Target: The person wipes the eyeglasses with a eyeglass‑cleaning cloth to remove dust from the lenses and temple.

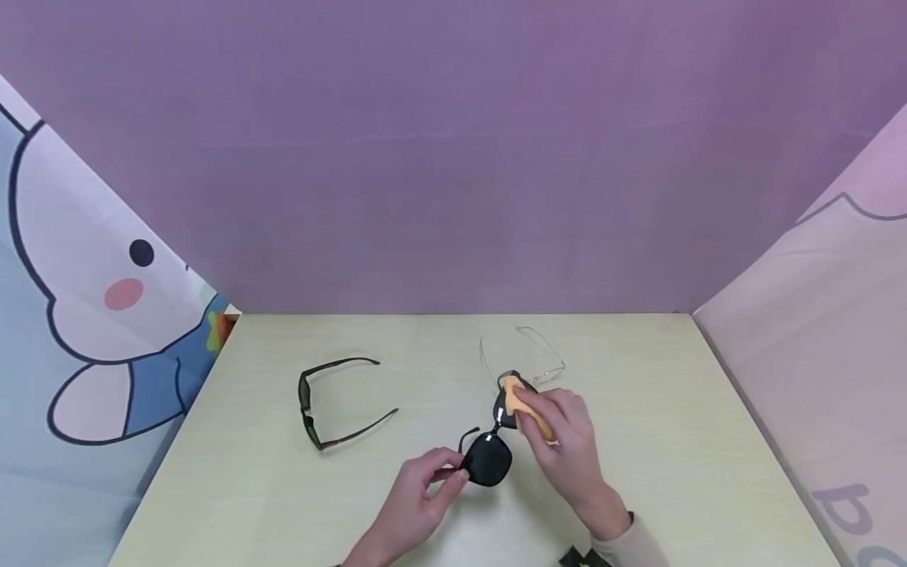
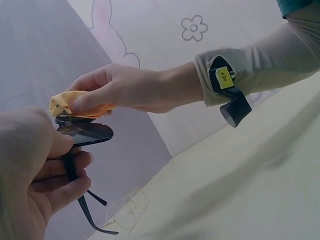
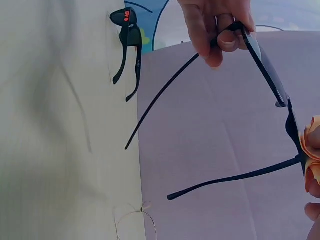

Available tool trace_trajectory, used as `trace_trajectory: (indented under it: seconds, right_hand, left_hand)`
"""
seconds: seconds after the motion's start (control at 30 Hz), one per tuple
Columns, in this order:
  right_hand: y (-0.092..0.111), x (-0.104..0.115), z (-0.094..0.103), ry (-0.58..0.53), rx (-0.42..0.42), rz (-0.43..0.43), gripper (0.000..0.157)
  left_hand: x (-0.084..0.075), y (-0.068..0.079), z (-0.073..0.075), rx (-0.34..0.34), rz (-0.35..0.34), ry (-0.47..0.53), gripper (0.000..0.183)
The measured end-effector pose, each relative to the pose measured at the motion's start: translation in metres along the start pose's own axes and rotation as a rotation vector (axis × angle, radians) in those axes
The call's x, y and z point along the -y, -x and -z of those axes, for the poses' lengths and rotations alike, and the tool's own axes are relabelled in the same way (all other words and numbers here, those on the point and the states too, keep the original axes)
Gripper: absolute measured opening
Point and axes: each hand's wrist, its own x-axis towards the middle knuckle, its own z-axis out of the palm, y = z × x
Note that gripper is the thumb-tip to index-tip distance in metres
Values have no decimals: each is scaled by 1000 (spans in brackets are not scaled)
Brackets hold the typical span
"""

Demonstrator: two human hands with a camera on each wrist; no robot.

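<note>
Black sunglasses (image 1: 488, 460) with dark lenses are held up over the table, their temples spread open. My left hand (image 1: 418, 498) pinches them at the outer corner of one lens, where the temple joins. An orange cloth (image 1: 520, 400) is folded over the other lens, and my right hand (image 1: 567, 441) pinches that lens through it. In the right wrist view the cloth (image 3: 311, 150) wraps the frame near the second hinge, with the right fingers partly cut off at the edge. The left wrist view shows the cloth (image 2: 82, 102) bunched under the right thumb.
Dark-framed glasses (image 1: 309, 409) lie with temples open on the left of the pale table (image 1: 234, 488). Thin wire-framed glasses (image 1: 549, 374) lie behind the hands. A purple backdrop (image 1: 453, 173) rises at the back, with printed cloth walls on both sides.
</note>
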Motion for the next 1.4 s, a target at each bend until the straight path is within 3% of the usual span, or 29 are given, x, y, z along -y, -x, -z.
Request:
trace_trajectory:
  seconds: [0.27, 0.57, 0.7, 0.87, 1.2, 1.4]
  right_hand:
    - [9, 2, -8, 2, 70, 114, 29]
    - [3, -9, -2, 41, -5, 23, 31]
    - [6, -7, -4, 21, 13, 67, 30]
    - [12, -2, -9, -6, 45, 145, 26]
    - [-3, -8, 0, 71, 13, 43, 31]
    - [2, 0, 1, -2, 80, 105, 30]
  left_hand:
    - [2, 2, 1, 22, 43, -17, 8]
    - [4, 3, 2, 45, 41, -29, 8]
    - [3, 3, 3, 42, 27, -32, 8]
    - [2, 1, 3, 37, 60, -31, 9]
    - [-1, 0, 1, 30, 36, -39, 7]
    - [-6, 0, 3, 34, 59, -30, 9]
